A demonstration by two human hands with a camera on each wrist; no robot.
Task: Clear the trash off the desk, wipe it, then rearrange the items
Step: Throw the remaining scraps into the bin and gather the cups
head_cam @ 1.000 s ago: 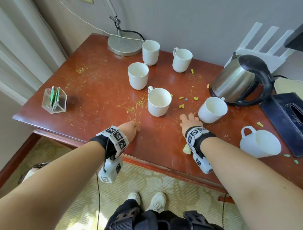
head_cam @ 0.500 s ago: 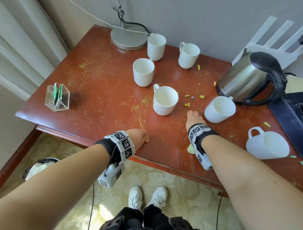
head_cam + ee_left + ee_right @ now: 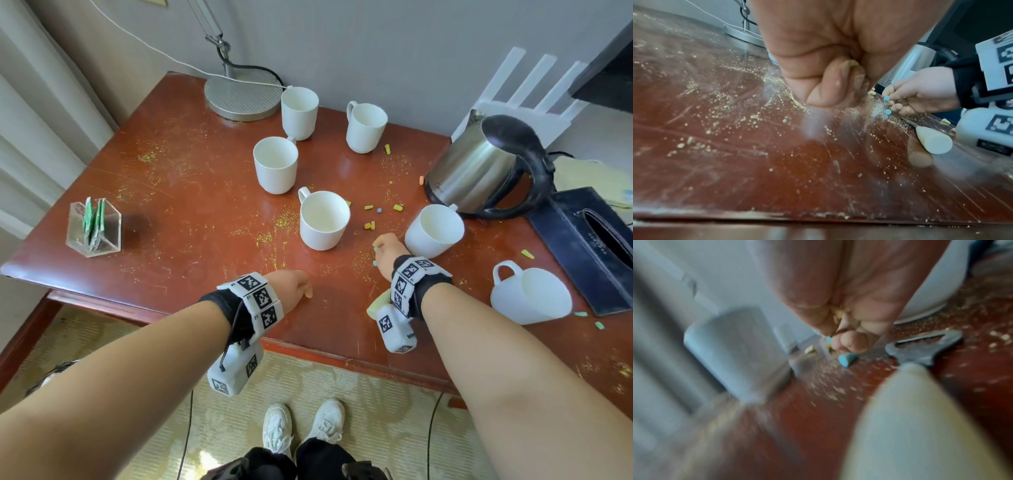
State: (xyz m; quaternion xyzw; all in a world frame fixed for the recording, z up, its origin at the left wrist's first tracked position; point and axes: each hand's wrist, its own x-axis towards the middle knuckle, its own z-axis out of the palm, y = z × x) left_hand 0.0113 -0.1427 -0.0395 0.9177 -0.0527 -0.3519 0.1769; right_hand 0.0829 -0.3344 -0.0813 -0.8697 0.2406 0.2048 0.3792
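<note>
Small yellow, orange and blue trash bits point(image 3: 370, 225) and yellow crumbs litter the red-brown desk point(image 3: 191, 192). My right hand point(image 3: 387, 248) is between two white mugs and pinches a blue bit point(image 3: 886, 98) at its fingertips. Another blue bit point(image 3: 846, 359) lies on the desk just below them. My left hand point(image 3: 294, 284) is curled into a fist near the front edge point(image 3: 830, 91), and a yellow bit shows between its fingers. A pale yellow cone-shaped piece point(image 3: 933, 141) lies under my right wrist.
Several white mugs point(image 3: 323, 219) stand mid-desk, and one mug point(image 3: 531, 294) lies tipped at the right. Behind are a steel kettle point(image 3: 479, 171), a black tissue box point(image 3: 589, 240) and a lamp base point(image 3: 243, 96). A clear holder of green packets point(image 3: 94, 228) stands left.
My left hand has drawn back toward the desk's front edge as a fist. My right hand's fingers have curled and taken up a blue bit.
</note>
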